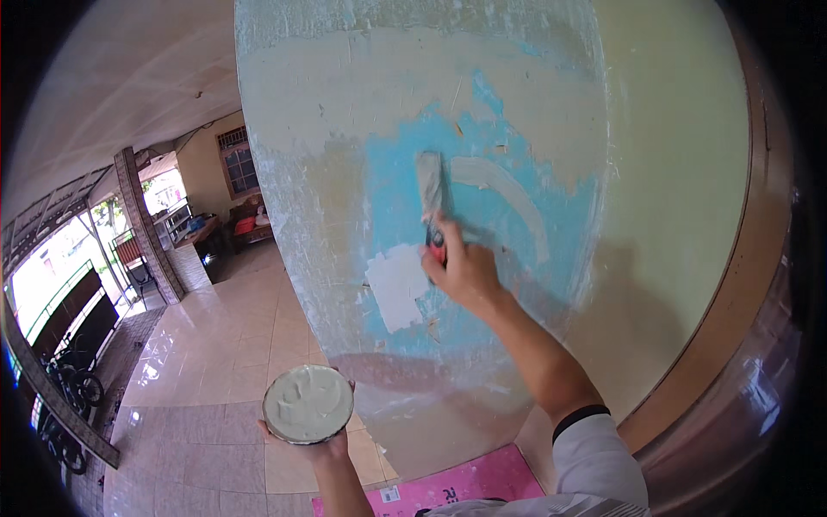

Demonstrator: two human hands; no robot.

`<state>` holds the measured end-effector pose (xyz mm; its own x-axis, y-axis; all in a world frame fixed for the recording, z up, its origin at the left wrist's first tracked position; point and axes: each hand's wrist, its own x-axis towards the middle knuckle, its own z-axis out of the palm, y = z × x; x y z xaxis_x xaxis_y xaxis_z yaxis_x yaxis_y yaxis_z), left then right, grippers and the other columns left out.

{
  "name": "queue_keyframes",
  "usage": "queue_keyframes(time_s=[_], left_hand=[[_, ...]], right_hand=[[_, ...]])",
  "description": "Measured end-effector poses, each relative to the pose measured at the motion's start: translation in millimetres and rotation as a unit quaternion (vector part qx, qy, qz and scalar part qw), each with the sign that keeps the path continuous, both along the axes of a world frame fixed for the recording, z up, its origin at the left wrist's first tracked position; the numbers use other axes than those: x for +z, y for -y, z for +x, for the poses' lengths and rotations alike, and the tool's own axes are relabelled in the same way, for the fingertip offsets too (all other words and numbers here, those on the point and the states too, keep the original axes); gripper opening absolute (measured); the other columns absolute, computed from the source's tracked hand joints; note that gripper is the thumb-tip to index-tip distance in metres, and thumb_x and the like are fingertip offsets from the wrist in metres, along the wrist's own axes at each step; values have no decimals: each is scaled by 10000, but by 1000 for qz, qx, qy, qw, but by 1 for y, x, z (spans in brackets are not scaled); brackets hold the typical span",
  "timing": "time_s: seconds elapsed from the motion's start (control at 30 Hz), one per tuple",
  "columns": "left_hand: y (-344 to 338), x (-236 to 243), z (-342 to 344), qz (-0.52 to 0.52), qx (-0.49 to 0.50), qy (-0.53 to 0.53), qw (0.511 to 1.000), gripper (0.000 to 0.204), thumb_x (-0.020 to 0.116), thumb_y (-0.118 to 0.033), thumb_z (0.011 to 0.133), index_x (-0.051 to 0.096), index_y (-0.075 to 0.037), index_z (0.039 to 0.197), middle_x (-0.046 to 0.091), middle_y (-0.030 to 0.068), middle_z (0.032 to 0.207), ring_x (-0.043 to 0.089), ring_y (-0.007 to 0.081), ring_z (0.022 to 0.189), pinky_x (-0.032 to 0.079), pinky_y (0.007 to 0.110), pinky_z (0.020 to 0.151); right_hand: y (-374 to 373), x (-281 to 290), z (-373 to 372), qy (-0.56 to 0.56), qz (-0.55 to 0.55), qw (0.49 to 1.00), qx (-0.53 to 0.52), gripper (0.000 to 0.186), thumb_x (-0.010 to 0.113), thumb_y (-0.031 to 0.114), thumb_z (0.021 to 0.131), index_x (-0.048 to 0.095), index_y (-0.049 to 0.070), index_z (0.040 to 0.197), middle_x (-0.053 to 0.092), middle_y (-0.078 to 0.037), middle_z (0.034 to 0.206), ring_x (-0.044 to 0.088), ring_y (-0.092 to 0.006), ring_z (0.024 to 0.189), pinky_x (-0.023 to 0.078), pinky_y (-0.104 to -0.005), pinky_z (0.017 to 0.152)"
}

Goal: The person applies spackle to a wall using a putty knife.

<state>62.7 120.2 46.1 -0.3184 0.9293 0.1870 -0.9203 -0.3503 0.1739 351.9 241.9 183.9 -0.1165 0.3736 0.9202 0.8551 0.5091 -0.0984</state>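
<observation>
My right hand (465, 265) grips a putty knife (429, 179) by its red and black handle. The knife's broad blade points up and lies against, or very close to, a turquoise patch (392, 194) of the wall. A curved streak of pale putty (512, 205) runs to the right of the blade. Lower left of it is a whitish filled patch (394, 297). Down at the left, my left hand (330, 448) holds a round bowl (269, 420) from beneath, its fingers wrapped about the rim. Grey-white putty (308, 401) fills the bowl.
A pink printed sheet or bag (457, 484) lies at the wall's foot. The wall turns a corner into a pale green face (676, 146) with a brown frame (732, 284) beyond. Leftward stretch a tiled floor (202, 370), a pillar (148, 226), bicycles (79, 388) and a gate.
</observation>
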Motion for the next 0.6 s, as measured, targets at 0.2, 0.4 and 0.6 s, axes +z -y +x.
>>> queue_keyframes(time_s=[0.2, 0.4, 0.6], left_hand=[[-5, -1, 4, 15, -12, -10, 1000, 906, 434, -824, 861, 479, -170, 1487, 489, 202, 1494, 486, 566, 1305, 389, 799, 1014], [-6, -10, 8, 75, -73, -29, 994, 899, 442, -814, 869, 466, -174, 1500, 477, 212, 1504, 476, 581, 1310, 381, 808, 1012], [-4, -9, 9, 65, -74, -25, 995, 906, 479, -811, 863, 465, -163, 1496, 471, 214, 1507, 474, 574, 1315, 384, 803, 1010]], right_hand=[[-14, 106, 40, -62, 115, 990, -54, 564, 659, 346, 968, 465, 30, 1392, 697, -190, 722, 689, -429, 650, 541, -515, 563], [4, 25, 12, -20, -20, 996, -90, 582, 679, 333, 954, 460, 41, 1407, 698, -161, 716, 688, -407, 627, 548, -509, 566], [16, 42, 19, -60, 66, 995, -35, 546, 696, 301, 945, 491, 42, 1380, 686, -149, 683, 683, -382, 583, 545, -502, 539]])
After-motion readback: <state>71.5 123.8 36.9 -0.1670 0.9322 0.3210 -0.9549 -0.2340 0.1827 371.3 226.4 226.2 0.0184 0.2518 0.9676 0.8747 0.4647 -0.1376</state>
